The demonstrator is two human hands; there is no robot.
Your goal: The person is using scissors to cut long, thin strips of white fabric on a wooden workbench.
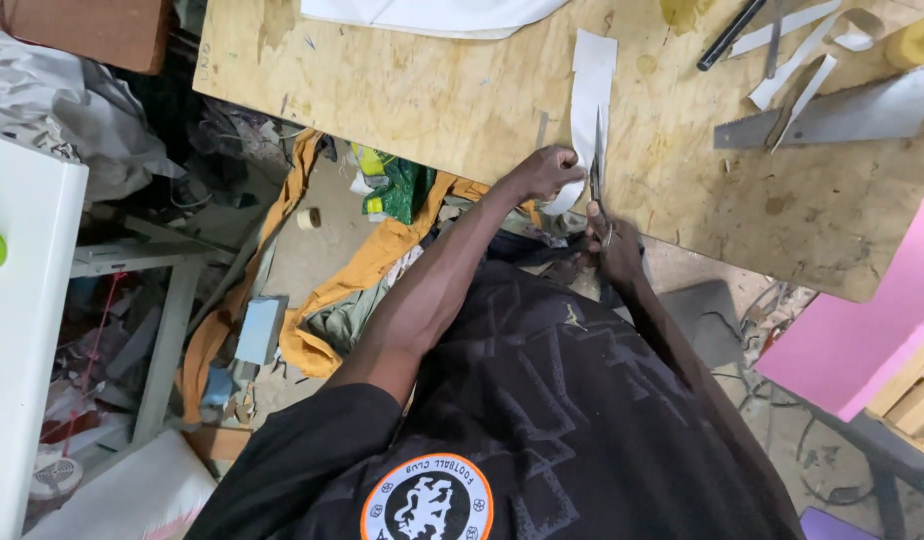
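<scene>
Plywood bench [402, 90] over cluttered floor [312, 250] — left hand [550, 170] pinching white strip [592, 90], right hand [612, 245] seemingly closed on scissors [599, 165].

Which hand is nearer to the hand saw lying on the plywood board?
Right. The right hand, working scissors at the board's near edge, sits closer to the hand saw. The left hand grips the white strip on the scissors' far side from the saw.

White paper strip [592, 85]; tan plywood board [432, 90]; pink sheet [862, 340]; black patterned shirt [542, 400]; orange cloth [312, 300].
</scene>
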